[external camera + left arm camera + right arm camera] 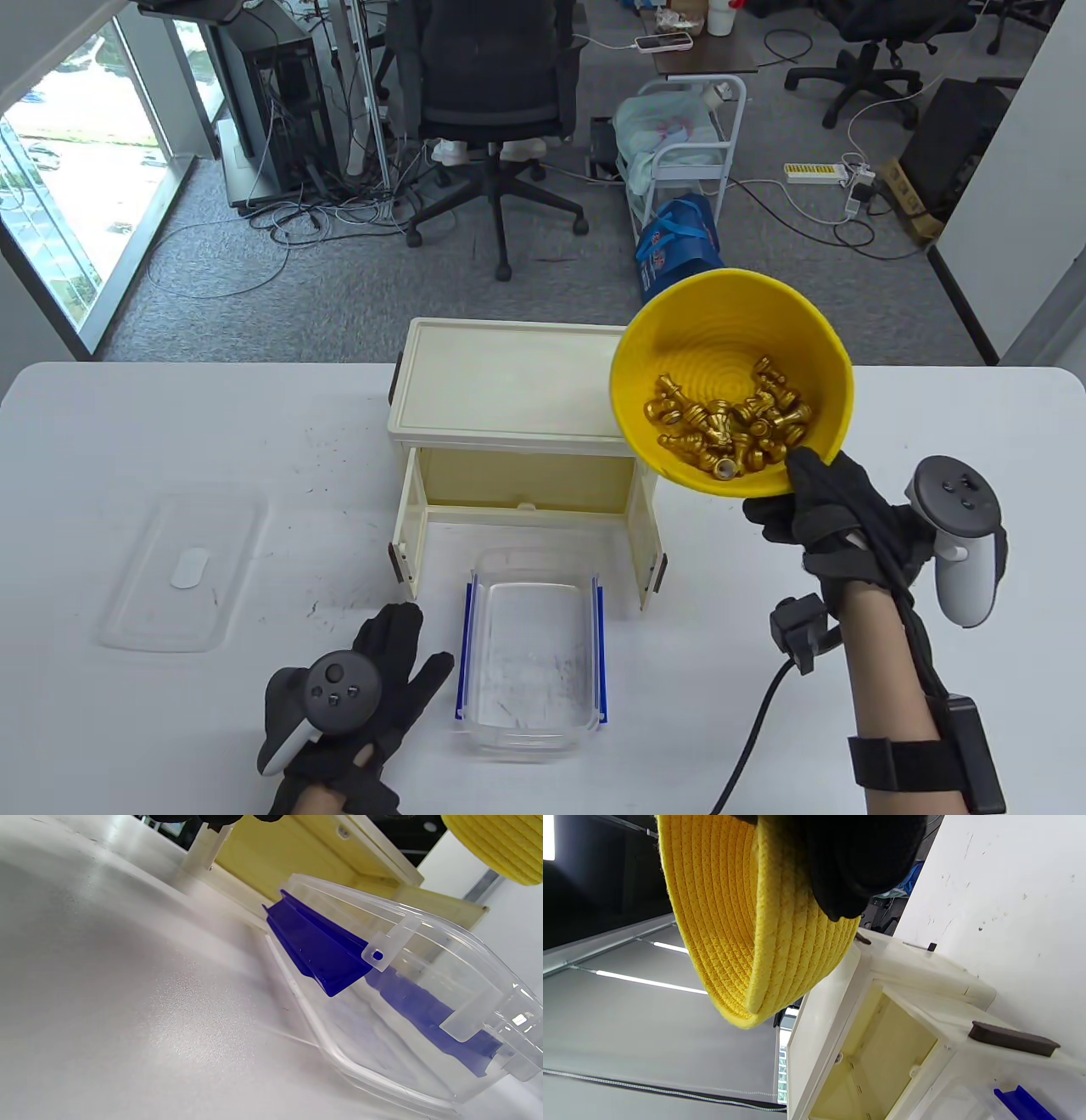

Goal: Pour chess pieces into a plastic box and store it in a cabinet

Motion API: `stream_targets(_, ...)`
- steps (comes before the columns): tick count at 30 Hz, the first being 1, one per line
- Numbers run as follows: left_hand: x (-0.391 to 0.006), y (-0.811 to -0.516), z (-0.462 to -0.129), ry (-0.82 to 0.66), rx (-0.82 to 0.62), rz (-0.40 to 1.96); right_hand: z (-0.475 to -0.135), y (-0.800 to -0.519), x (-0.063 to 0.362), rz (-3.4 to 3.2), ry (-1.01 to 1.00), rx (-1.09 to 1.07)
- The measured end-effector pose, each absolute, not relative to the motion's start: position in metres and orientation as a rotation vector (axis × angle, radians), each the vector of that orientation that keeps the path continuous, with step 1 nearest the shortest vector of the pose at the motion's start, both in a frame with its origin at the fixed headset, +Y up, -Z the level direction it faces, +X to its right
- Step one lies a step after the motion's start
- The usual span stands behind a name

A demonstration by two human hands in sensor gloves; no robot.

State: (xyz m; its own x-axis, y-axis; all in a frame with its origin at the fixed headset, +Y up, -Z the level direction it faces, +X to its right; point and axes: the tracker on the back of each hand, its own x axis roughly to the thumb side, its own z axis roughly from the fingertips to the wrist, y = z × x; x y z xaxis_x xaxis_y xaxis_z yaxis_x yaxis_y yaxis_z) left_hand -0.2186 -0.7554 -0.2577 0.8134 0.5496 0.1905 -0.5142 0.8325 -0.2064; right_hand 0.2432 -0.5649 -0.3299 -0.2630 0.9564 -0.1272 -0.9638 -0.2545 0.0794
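Observation:
My right hand (814,509) grips the near rim of a yellow woven bowl (721,331) and holds it raised to the right of the cabinet. Several gold chess pieces (734,420) lie in its lower side. The bowl's outside shows in the right wrist view (734,925). A clear plastic box with blue side clips (530,654) stands open and empty in front of the cabinet; it also shows in the left wrist view (394,997). The cream cabinet (509,382) has both doors open. My left hand (373,679) rests flat on the table just left of the box, holding nothing.
The box's clear lid (182,573) lies flat on the white table (170,441) at the left. The cabinet's open doors (407,531) flank the far end of the box. Office chairs and cables sit on the floor beyond the table.

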Motion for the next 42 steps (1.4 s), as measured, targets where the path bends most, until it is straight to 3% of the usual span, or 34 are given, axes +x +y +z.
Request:
stream_targets(13,-0.220,-0.755,-0.258,-0.252,-0.143,0.574,-0.337,-0.573,0.177,2.037,0.241,0.091)
stream_targets(25,-0.220,-0.755,-0.258,-0.261,-0.147,0.572,-0.337,-0.589,0.144,2.299,0.259,0.159)
stream_targets(35,-0.219,-0.756,-0.258,-0.266,-0.156,0.572,-0.325,-0.599,0.114,2.601,0.117,0.193)
stream_targets(42,-0.218,-0.756,-0.258,-0.268,-0.158,0.575,-0.308,-0.609,0.083,2.853,-0.107,0.226)
